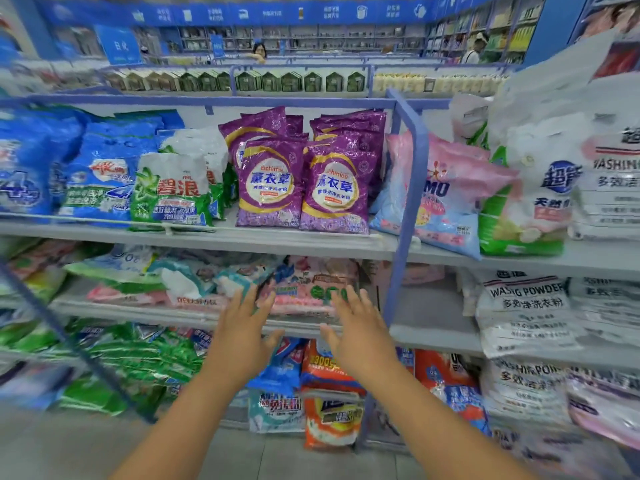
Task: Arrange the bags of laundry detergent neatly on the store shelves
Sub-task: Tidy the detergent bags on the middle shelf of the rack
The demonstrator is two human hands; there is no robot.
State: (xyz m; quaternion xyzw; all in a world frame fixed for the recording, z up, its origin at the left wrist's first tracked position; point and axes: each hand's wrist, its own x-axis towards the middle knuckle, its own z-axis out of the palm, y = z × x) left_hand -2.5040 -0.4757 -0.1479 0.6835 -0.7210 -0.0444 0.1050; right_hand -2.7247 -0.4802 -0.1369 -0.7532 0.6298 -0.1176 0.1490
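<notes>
Pink detergent bag point(308, 289) lying flat, two open hands, left hand point(244, 327), right hand point(356, 329)

Top shelf point(207, 237), left to right: blue detergent bags point(100, 174), green/white bag point(173, 194) leaning fwd, two purple bags point(301, 188) upright side by side w/ more stacked behind. Middle shelf point(194, 315): pink bag point(311, 289) lying flat, teal/white bags point(194, 277) jumbled beside it on its left. Bottom: green, blue, orange bags piled loosely.

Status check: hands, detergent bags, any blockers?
Left hand open, right hand open, both at the middle shelf edge. Pink bag lying flat behind them, ungripped. Nothing in the way.
</notes>
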